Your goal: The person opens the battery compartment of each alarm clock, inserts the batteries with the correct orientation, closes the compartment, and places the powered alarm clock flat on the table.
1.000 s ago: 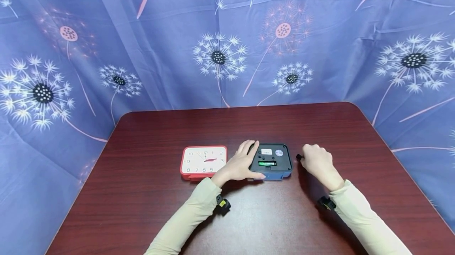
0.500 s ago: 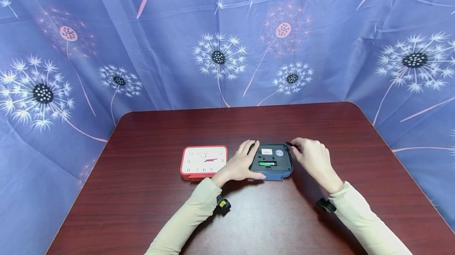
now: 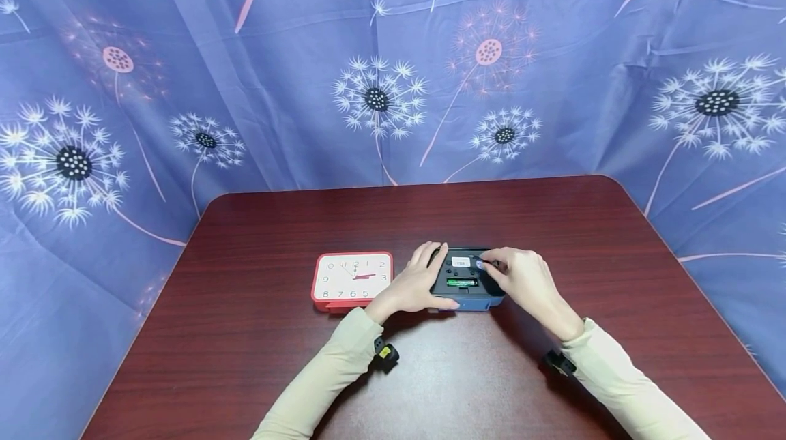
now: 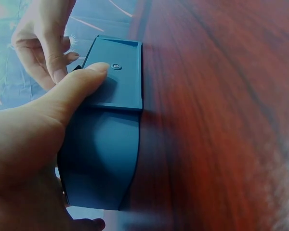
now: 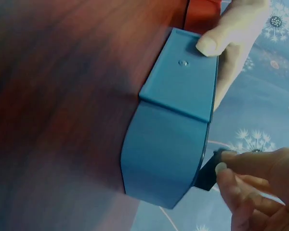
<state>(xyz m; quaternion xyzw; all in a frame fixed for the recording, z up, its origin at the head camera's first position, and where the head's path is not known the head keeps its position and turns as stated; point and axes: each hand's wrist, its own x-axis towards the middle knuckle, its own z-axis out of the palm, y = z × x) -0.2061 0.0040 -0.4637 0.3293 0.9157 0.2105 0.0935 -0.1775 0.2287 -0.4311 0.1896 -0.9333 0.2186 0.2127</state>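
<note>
A blue clock [image 3: 471,305] lies face down, its black back up, with a green battery [image 3: 462,282] showing in the uncovered battery slot. My left hand [image 3: 413,284] grips the clock's left end, thumb along the near side and fingers over the far edge. In the left wrist view that thumb [image 4: 94,74] presses on the blue side beside a small screw. Over the right part of the clock's back, my right hand [image 3: 523,277] pinches a small black battery cover [image 5: 209,172] between thumb and fingers. In the right wrist view the cover slants close to the clock's back edge.
A red clock [image 3: 351,276] with a white dial lies face up left of the blue one, close to my left wrist. Both stand on a dark red wooden table [image 3: 258,372]. Behind the table hangs a blue curtain [image 3: 295,85] with dandelion prints.
My right hand, with the battery cover, has moved left from beside the blue clock to over its back. The left hand and both clocks have stayed in place.
</note>
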